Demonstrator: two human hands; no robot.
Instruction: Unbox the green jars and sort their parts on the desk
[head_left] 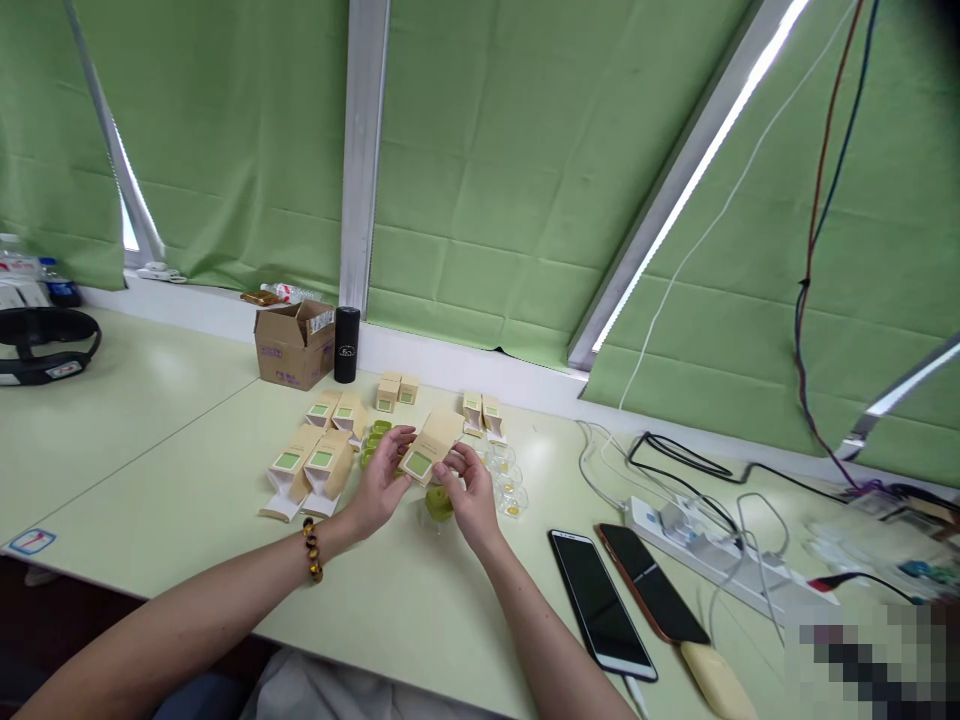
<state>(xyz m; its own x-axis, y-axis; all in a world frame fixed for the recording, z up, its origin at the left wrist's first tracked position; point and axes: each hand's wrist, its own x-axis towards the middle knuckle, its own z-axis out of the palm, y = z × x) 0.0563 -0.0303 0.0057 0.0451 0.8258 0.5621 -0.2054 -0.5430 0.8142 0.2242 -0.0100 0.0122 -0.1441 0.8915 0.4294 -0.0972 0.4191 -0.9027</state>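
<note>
A small tan paper box (pixel 430 447) with a green square on its face is held above the table between both my hands. My left hand (pixel 382 482) grips its left edge, thumb toward me. At its lower right, the fingers of my right hand (pixel 471 490) close on the same box. Just below it lies a round green item (pixel 439 504), partly covered by my right fingers. Green pieces (pixel 379 430) stand behind my left hand, partly hidden. Several clear cups with yellow bits (pixel 511 490) sit right of my right hand.
Open tan boxes (pixel 327 462) stand at left, with more small boxes (pixel 388 390) farther back. A cardboard carton (pixel 295 345) and black bottle (pixel 346 345) are by the wall. Two phones (pixel 602 605) and a power strip (pixel 720 560) with cables lie at right.
</note>
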